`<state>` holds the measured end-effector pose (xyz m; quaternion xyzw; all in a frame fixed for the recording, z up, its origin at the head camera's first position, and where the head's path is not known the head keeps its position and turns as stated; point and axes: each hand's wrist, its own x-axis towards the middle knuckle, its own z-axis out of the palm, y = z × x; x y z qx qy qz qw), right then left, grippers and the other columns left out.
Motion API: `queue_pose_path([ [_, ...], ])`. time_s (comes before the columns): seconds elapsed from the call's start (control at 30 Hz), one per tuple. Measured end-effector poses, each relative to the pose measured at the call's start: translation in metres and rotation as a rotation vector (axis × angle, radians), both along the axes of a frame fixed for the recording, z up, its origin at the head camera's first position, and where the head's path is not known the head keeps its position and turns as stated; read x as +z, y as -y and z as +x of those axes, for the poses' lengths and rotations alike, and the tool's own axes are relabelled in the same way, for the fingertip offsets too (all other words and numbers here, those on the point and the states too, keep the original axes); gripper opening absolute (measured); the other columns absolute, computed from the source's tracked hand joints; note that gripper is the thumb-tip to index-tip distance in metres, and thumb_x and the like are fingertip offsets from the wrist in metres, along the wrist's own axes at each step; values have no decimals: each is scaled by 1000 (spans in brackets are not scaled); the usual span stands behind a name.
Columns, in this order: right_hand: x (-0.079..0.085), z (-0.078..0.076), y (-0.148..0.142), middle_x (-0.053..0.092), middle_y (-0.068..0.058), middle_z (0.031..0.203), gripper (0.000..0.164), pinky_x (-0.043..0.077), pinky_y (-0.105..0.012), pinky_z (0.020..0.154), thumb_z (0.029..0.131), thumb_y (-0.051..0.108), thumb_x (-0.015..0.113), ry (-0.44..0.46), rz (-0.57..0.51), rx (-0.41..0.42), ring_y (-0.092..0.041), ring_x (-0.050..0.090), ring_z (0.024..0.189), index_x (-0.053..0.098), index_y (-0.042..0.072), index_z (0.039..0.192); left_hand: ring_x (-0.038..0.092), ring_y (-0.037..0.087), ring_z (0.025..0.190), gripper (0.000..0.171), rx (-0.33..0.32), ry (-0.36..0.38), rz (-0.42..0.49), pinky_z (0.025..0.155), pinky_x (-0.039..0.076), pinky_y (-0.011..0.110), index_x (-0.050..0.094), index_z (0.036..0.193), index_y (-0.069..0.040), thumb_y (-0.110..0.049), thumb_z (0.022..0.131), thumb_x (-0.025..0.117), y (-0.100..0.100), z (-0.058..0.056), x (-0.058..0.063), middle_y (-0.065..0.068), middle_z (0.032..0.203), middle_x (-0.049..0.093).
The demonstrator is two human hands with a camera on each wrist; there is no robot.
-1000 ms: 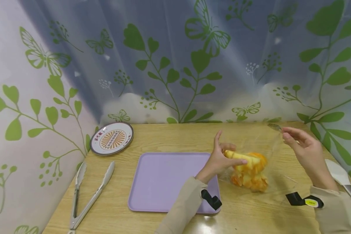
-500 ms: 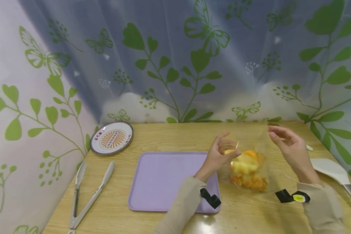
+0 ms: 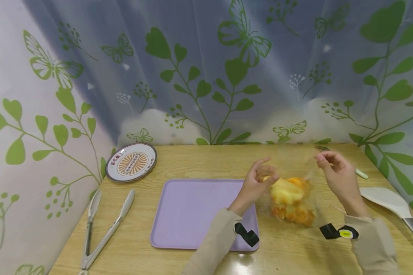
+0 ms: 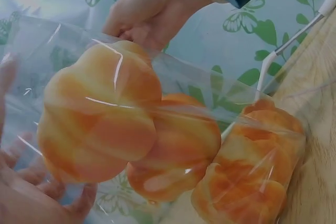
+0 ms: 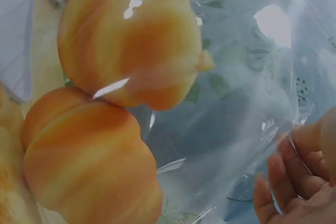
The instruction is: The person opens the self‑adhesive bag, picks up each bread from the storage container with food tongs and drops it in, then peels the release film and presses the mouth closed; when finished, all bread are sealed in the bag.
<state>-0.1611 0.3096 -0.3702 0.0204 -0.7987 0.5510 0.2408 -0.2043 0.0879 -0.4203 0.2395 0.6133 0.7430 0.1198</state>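
A clear plastic bag (image 4: 26, 87) holds several bread buns. They are yellow-orange and lobed; one pale yellow bun (image 3: 286, 193) is uppermost at the front, and browner bread (image 3: 297, 215) lies below it. On the bag's left side my left hand (image 3: 252, 185) grips the plastic, its fingers bent and partly hidden. My right hand (image 3: 340, 181) pinches the bag's upper right edge between thumb and forefinger. Seen from the right wrist, two rounded buns (image 5: 131, 40) press close to the film, and the right hand (image 5: 299, 171) is at the lower right.
Left of the bag lies a lilac tray (image 3: 199, 214), under the left forearm. Metal tongs (image 3: 106, 236) and a patterned plate (image 3: 132, 162) are farther left. A white-headed spatula (image 3: 387, 200) and a pale green handle (image 3: 362, 174) lie to the right.
My right hand has moved left, narrowing the gap between the hands. The bun under my left thumb has dropped lower in the bag. More of the spatula shows.
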Motion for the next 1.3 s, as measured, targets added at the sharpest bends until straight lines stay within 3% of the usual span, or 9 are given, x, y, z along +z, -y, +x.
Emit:
queue_pose_path([
  [0.13,0,6,-7,66,28,95,11,40,-6,64,101,13,51,-19,-67,20,5,53,79,57,21,104,60,16,116,71,103,-22,138,107,44,40,51,135,-1,-55,90,58,1,-4,-2,32,128,55],
  [0.23,1,10,-11,69,24,92,9,36,-13,53,100,11,52,-48,-157,55,2,50,67,58,17,103,65,6,104,72,202,-61,220,103,48,42,57,122,11,-52,87,60,0,-8,0,38,119,58],
  [0.33,2,13,-13,72,15,90,7,41,-13,49,98,6,53,-86,-272,109,0,55,60,58,11,102,67,0,92,55,277,-79,287,96,54,34,58,111,19,-33,94,61,-2,-11,3,40,110,61],
  [0.53,2,21,-15,73,7,87,6,55,-13,66,97,3,55,-109,-387,131,-2,69,71,58,7,100,70,2,81,31,340,18,382,80,57,22,56,109,23,-6,98,55,0,-14,7,7,92,76],
  [0.6,2,22,-15,73,5,88,9,55,-14,68,96,2,55,-109,-419,146,-4,70,72,60,7,102,71,3,80,29,337,40,394,78,57,21,55,110,23,-3,97,55,1,-15,7,0,90,76],
  [0.77,5,20,-19,74,6,85,19,55,-14,66,94,-1,59,-85,-394,169,-3,70,70,68,10,106,71,4,76,28,309,50,356,74,58,22,57,116,17,-3,96,56,5,-18,12,14,100,75],
  [1.0,2,16,-28,74,13,84,20,47,-11,64,93,0,61,-63,-372,145,1,61,72,75,13,99,71,6,71,27,303,98,301,71,58,23,61,114,15,-4,95,57,13,-27,17,14,91,76],
  [1.13,-4,11,-33,74,8,89,23,51,-12,72,95,-3,56,-83,-464,257,-2,65,79,73,9,104,73,8,80,29,268,85,238,77,58,25,61,118,12,-8,97,57,17,-31,17,27,105,70],
  [1.3,-9,4,-43,72,3,96,31,52,-15,75,97,-8,47,-91,-537,448,-7,65,83,69,4,114,70,5,89,32,180,71,187,85,56,23,57,127,9,-7,100,52,23,-34,18,30,118,64],
])
